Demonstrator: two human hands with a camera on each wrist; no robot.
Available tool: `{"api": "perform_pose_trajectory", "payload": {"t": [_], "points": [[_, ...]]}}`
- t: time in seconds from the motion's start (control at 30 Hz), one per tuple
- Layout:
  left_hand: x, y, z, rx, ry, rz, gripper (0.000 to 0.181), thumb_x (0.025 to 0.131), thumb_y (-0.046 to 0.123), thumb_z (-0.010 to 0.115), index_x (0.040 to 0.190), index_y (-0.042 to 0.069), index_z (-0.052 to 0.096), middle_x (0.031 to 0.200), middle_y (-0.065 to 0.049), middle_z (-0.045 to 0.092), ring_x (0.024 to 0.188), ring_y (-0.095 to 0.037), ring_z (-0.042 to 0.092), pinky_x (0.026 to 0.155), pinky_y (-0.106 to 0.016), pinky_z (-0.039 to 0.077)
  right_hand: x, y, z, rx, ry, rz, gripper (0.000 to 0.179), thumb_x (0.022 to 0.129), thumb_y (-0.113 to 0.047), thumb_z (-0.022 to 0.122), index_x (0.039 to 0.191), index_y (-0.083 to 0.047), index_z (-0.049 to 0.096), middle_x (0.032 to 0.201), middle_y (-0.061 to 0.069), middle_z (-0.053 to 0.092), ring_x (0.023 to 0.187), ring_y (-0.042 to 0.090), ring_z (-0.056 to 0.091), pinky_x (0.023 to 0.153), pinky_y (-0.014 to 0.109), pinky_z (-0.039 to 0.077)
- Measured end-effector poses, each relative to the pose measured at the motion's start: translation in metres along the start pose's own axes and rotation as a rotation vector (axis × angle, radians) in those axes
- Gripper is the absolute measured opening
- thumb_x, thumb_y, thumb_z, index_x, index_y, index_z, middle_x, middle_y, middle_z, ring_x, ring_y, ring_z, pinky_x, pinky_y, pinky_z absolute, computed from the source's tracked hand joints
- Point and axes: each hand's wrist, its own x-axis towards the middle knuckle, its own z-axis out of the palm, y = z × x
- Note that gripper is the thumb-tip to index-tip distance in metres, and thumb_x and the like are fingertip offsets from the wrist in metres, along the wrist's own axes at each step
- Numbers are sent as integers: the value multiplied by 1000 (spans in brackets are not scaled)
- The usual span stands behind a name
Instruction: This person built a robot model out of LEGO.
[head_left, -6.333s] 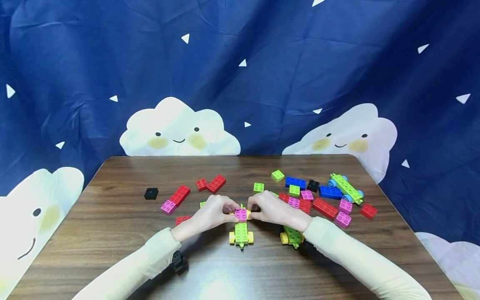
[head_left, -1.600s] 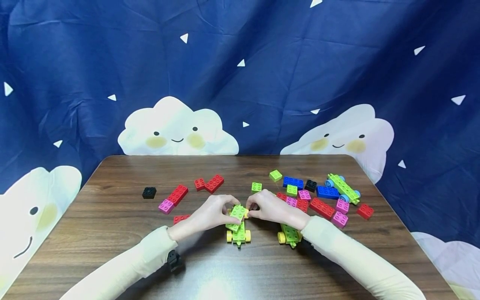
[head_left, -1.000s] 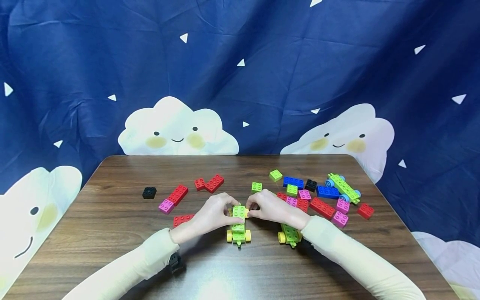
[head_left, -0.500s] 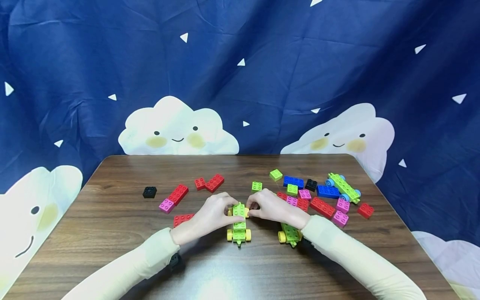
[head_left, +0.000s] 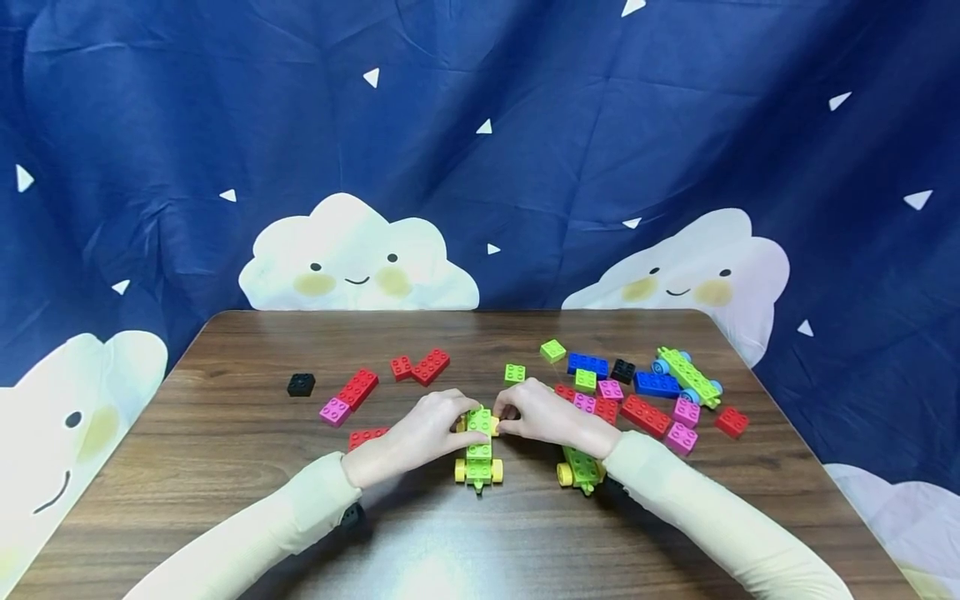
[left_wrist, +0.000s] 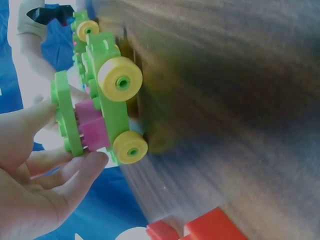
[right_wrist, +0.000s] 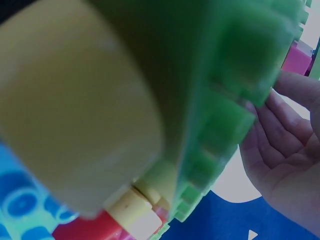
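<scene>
At centre frame, the left hand (head_left: 416,433) pinches a lime-green studded plastic plate (head_left: 480,424) atop pink plastic bricks (left_wrist: 94,131) on a green wheeled plastic base (head_left: 478,474), whose yellow wheel (head_left: 495,426) the right hand (head_left: 551,415) appears to pinch. Uneven pressure could seat the plate crooked; a slackened hold could roll the base.

The wheeled base (left_wrist: 115,113) is lime green (its wheels (left_wrist: 120,80) yellow).
</scene>
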Motion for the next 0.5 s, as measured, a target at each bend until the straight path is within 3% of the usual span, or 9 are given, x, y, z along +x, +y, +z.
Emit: {"api": "perform_pose_trajectory", "payload": {"t": [0.23, 0.5], "points": [[0, -2, 0, 26, -19, 38, 38, 89, 32, 74, 109, 0, 69, 98, -10, 71, 81, -16, 65, 67, -20, 52, 0, 1, 1, 3, -1, 5, 7, 87, -16, 75, 89, -10, 74, 83, -1, 74, 73, 1, 65, 67, 16, 53], [-2, -5, 2, 18, -4, 55, 36, 90, 31, 72, 108, 0, 69, 99, -9, 70, 85, -18, 65, 71, -23, 54, 0, 1, 1, 10, 2, 9, 7, 87, -16, 75, 89, -10, 73, 83, -1, 74, 73, 1, 65, 67, 15, 53]]}}
